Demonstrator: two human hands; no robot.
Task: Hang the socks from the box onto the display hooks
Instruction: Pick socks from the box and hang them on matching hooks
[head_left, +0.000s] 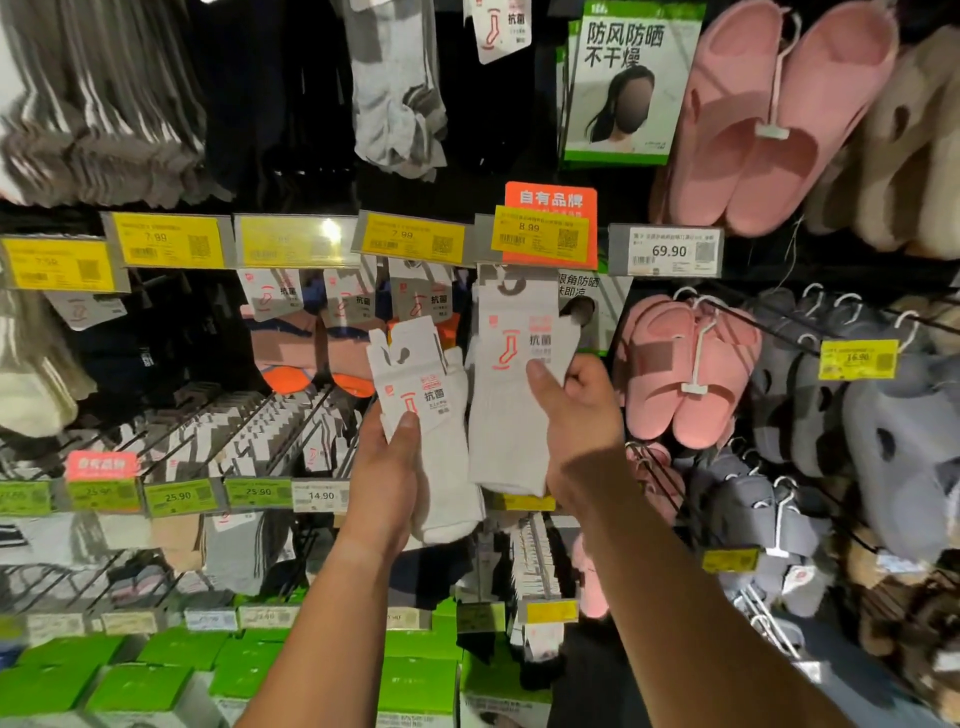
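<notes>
**Two white sock packs up at the hook wall**

My left hand (387, 467) grips a pack of white socks (431, 415), thumb curled over the front of its paper card, fingers behind. The pack stands upright, tilted a little to the left, its card top just below the row of patterned socks with orange toes (311, 358) hanging behind it.

My right hand (576, 415) holds a second white sock pack (511, 395), thumb pressed on the card's front near the red sock logo, fingers wrapped round the right edge. This pack sits higher than the left one. Its card top reaches up just under the yellow price label reading 8.99 (540, 234), which is clipped over an orange tag (550, 200). Whether the card's hole is on the hook I cannot tell; the label hides that spot.

The two packs are side by side, edges nearly touching.

Around them: yellow price labels marked 7.99 (413, 236) run along the rail to the left. Pink slippers (691, 364) hang just to the right of my right hand, with a white 69.90 label (667, 252) above them. Grey slippers (769, 499) hang lower right. Green boxes (140, 686) line the bottom shelf.
</notes>
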